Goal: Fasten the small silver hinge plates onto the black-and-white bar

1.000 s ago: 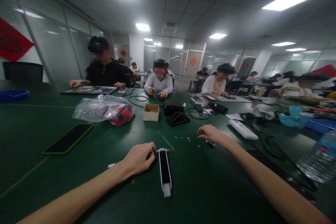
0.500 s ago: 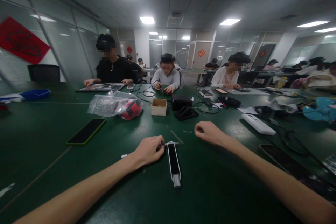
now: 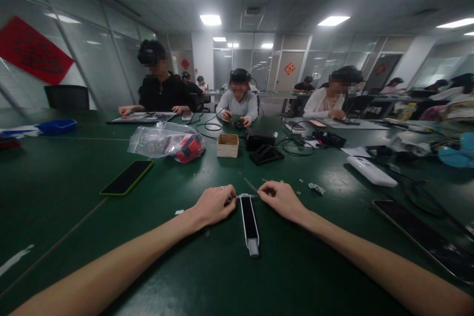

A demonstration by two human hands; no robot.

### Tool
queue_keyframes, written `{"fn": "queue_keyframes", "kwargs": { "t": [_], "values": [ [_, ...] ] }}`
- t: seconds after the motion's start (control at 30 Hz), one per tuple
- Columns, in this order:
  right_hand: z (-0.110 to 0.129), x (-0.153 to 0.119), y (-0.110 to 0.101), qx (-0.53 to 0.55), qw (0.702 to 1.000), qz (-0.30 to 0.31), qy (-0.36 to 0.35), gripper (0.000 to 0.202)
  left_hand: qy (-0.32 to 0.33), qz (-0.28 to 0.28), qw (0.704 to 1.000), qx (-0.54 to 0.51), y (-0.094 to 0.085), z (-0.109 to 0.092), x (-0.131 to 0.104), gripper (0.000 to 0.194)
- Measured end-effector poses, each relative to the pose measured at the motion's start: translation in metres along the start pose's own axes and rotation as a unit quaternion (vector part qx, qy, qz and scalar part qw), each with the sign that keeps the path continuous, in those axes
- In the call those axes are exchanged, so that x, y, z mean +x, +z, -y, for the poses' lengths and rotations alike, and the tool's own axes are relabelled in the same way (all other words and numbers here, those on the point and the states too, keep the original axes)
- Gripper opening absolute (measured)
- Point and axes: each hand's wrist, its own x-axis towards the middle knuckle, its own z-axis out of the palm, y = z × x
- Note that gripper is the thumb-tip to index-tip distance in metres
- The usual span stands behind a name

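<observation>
A slim white-framed device with a black face (image 3: 250, 219) lies lengthwise on the green table (image 3: 207, 276), a light grey piece (image 3: 253, 247) at its near end. Across its far end runs a thin metal rod (image 3: 246, 196). At the rod's left end, my left hand (image 3: 217, 203) is closed, its fingertips pinched on something small that they mostly hide. My right hand (image 3: 279, 198) has thumb and forefinger pressed together at the rod's right end; what lies between them is too small to make out.
Beyond my hands are a small open box (image 3: 227, 146), a plastic bag with red items (image 3: 166, 142) and a black stand (image 3: 266, 154). Phones lie left (image 3: 127, 177) and right (image 3: 422, 237). Small rings and a crumpled silvery bit (image 3: 316, 188) sit right. People work across the table.
My right hand has moved left and nearer, to the rod's right end. It has uncovered the rings and silvery bit. My left hand stays beside the device; the view has shifted slightly.
</observation>
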Motion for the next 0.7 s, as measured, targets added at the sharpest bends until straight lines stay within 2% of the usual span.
{"fn": "queue_keyframes", "kwargs": {
  "t": [0.47,0.7],
  "values": [
    [-0.008,-0.002,0.005,0.056,0.998,0.024,-0.007,0.023,-0.003,0.007,1.000,0.009,-0.001,-0.001,0.000,0.014],
    [-0.013,0.003,0.012,0.105,0.994,-0.003,-0.012,0.021,0.001,0.002,1.000,0.006,0.002,0.001,0.000,0.013]
  ]
}}
